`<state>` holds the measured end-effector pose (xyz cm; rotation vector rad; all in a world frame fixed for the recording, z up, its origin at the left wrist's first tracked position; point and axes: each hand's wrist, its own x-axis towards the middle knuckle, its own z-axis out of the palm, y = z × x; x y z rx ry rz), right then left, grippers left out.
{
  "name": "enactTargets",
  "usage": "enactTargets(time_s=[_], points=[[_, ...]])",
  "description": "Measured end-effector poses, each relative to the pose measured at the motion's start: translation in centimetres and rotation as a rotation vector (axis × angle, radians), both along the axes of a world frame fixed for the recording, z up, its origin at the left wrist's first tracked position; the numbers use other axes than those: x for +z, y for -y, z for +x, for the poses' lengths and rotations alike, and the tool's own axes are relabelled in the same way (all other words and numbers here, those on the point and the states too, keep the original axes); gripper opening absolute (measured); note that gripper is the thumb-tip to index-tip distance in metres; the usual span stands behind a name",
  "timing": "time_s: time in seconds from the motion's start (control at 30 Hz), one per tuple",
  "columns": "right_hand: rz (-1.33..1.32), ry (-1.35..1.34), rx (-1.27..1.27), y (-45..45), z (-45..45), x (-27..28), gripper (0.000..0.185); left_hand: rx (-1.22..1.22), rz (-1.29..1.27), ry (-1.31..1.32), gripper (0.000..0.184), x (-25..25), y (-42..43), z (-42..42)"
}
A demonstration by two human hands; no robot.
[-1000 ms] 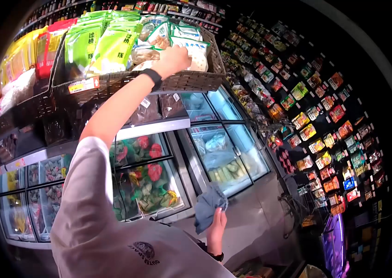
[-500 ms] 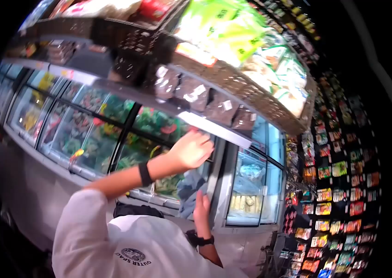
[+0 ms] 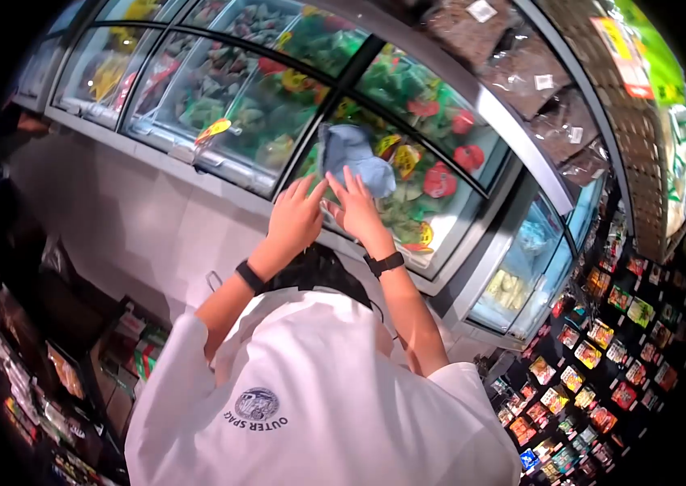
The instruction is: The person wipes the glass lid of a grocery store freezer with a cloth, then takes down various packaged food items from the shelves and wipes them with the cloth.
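A blue-grey cloth (image 3: 363,158) lies bunched on the glass lid of the chest freezer (image 3: 456,255), over bags of green and red packed food. Just below the cloth is my right hand (image 3: 357,215), its fingers spread and their tips overlapping the cloth's lower edge; whether they press on it I cannot tell. My left hand (image 3: 294,217) is beside it on the left, fingers stretched and apart, holding nothing. The fingertips of both hands come close together. Each wrist wears a black band.
A shelf with dark packaged bags (image 3: 533,81) overhangs the freezer at upper right. Yellow price tags (image 3: 215,130) stick up along the freezer front. Racks of small colourful packets (image 3: 594,356) stand at the right, and boxes (image 3: 128,348) are at lower left.
The view has swung, bringing the freezer and cloth higher in the picture. My left hand has come down from near the shelf edge to beside my right hand.
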<state>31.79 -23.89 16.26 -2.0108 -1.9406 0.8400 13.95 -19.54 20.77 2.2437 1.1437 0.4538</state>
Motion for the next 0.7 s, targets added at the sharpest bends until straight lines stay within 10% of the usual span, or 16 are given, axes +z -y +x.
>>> enactTargets(time_s=[0.3,0.7], points=[[-0.038,-0.116,-0.327,4.2,-2.0,-4.6,0.054,-0.291,0.143,-0.332,0.063,-12.9,-4.1,1.2],[0.035,-0.099,-0.359,5.1,1.3,-5.0,0.052,-0.137,0.068,-0.398,0.067,-15.4,-5.1,-0.4]])
